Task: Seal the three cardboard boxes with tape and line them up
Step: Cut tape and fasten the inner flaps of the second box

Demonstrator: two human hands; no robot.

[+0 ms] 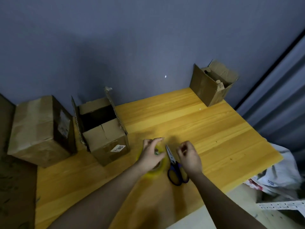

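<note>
1. Overhead, a yellow wooden tabletop is sitting against a blue-grey wall; lighting is dim. A dark vertical strip is running down the right edge of the view, and a crumpled white bag is lying off the table's right side.
2. Three cardboard boxes are standing on the table. The left box is lying closed at the far left edge, its long axis running away from the camera toward the wall.
3. The middle box is standing just beside it, flaps open and pointing up, a white label showing on its near face.
4. The right box is standing well apart at the far right corner against the wall, flaps partly open.
5. The left hand is gripping a roll of yellowish clear tape resting on the table near the middle box; fingers are curling over the roll.
6. The right hand is hovering over blue-handled scissors, fingers curled with thumb and forefinger pinching together; whether a tape end is between them, cannot tell.
7. The scissors are lying flat between the hands, blades pointing toward the wall.
</note>
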